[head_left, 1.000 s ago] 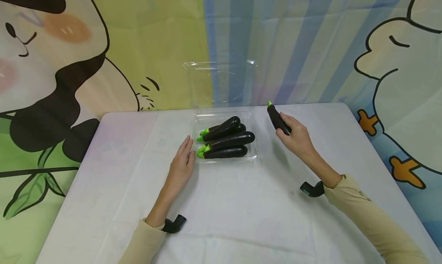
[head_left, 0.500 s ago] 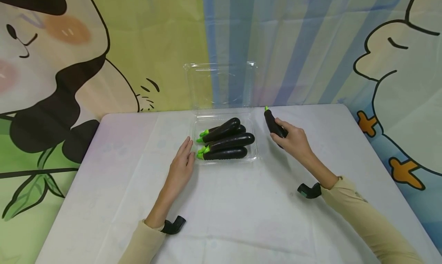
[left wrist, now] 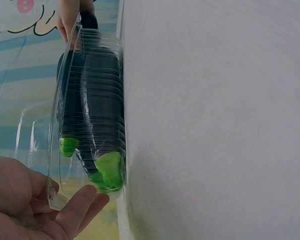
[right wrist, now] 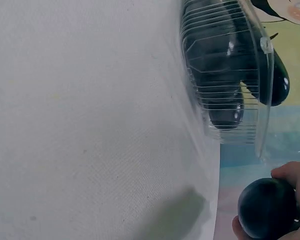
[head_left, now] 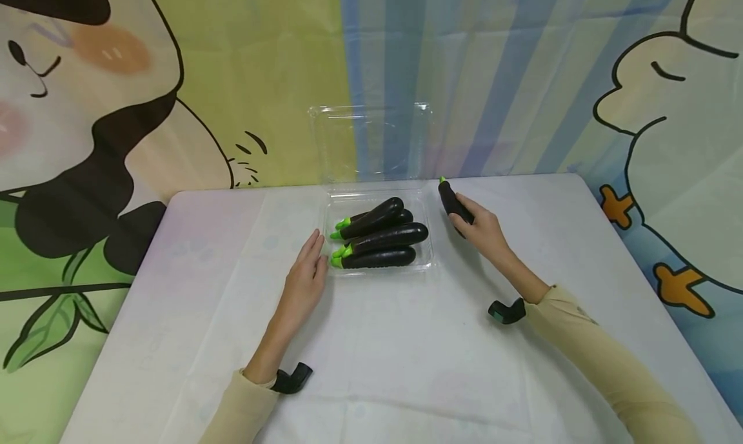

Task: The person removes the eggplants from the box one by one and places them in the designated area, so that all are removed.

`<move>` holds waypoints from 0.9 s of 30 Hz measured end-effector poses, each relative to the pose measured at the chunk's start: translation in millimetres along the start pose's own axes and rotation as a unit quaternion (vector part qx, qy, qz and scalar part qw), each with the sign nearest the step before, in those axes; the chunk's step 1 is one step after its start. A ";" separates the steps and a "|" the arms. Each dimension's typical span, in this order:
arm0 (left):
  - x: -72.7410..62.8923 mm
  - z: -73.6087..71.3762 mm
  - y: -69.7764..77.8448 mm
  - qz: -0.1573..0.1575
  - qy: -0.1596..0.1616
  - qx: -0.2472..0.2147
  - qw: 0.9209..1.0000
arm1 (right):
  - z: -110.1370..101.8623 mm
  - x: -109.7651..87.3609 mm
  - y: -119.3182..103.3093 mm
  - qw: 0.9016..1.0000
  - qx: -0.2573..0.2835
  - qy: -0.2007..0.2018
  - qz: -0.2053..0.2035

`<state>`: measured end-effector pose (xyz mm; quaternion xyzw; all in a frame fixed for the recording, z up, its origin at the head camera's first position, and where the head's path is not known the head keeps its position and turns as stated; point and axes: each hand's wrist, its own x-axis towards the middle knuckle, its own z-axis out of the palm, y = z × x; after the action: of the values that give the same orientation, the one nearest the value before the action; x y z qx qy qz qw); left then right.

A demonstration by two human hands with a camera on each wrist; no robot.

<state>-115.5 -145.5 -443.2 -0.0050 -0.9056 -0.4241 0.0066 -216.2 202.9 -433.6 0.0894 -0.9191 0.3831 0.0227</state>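
Observation:
A clear plastic clamshell box [head_left: 429, 257] stands on the table with its lid [head_left: 371, 141] raised at the back. Several dark eggplants [head_left: 389, 237] with green stem ends lie inside it, stems toward the left. My left hand [head_left: 304, 279] touches the box's left side with fingers nearly straight; the left wrist view shows its fingertips [left wrist: 80, 205] against the ribbed wall. To the right of the box, my right hand [head_left: 482, 234] grips another eggplant [head_left: 455, 202], its green tip pointing away from me. In the right wrist view this eggplant [right wrist: 267, 207] shows its rounded end, apart from the box.
A white cloth covers the table [head_left: 377, 341]. Behind its back edge hangs a printed curtain [head_left: 493, 76] with cartoon animals. Each wrist carries a black camera mount [head_left: 507, 310].
My right hand has moved left, toward the box, with the eggplant still in its grip. The left hand, the box and the eggplants inside it have stayed in place.

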 end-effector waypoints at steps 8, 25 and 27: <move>-2.4 -1.0 2.1 -0.005 -0.001 -0.002 1.000 | 6.9 12.6 0.5 0.999 -0.021 -0.029 0.019; -1.0 0.0 3.5 -0.007 -0.002 -0.003 1.000 | 19.6 33.4 12.1 0.997 -0.023 -0.064 0.029; -1.2 -1.2 4.1 -0.007 -0.004 -0.002 1.000 | 21.8 35.2 12.3 0.997 -0.024 -0.074 0.030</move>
<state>-114.3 -143.8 -439.3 0.0000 -0.9048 -0.4258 0.0000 -252.4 190.7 -453.7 0.0887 -0.9295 0.3537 -0.0546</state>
